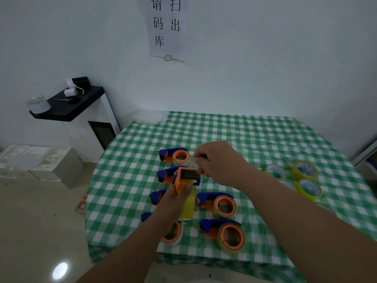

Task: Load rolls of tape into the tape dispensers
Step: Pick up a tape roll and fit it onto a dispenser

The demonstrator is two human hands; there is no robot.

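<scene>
Head view: left hand (177,198) grips an orange-blue dispenser (184,177) held up over the table (255,137), yellow tape roll (188,207) on it. Right hand (216,160) pinches the clear tape end (192,164) at the front. Risks — the end could stick to fingers or fold on itself w/ slack; the raised dispenser may knock the loaded dispensers (222,205) just below. Spare rolls (305,170) sit well to the right.

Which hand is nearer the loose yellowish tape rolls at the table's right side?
Right. The right hand is above mid-table, on the same side as the loose yellowish tape rolls; the left hand holds the orange-and-blue dispenser farther left.
</scene>
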